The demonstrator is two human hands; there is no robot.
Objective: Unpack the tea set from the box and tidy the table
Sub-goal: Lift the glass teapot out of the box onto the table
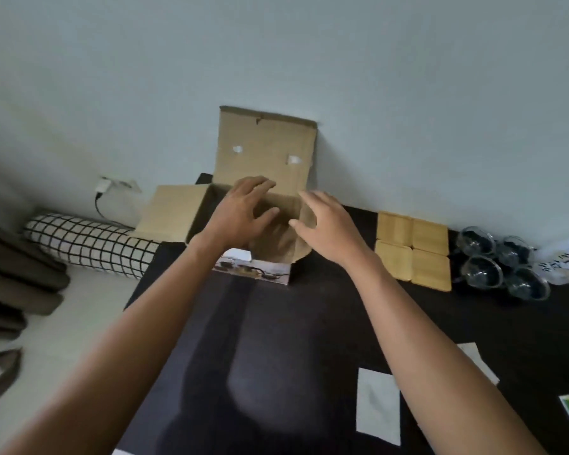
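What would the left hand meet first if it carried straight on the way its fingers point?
Probably the far inner wall of the open cardboard box; the left hand reaches over its opening, though depth is unclear.

The scene is lit dimly and evenly by soft, cool light. A pale sheen is seen on the dark bench (pixel 276 372) near the middle. Slight overall blur is noticed, edges are bent by the wide lens, and the glass cups (pixel 503 264) at far right are smeared.

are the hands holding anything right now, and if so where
Nothing is held. The left hand and right hand hover, fingers spread, over the open top of the cardboard box, gripping neither it nor anything inside.
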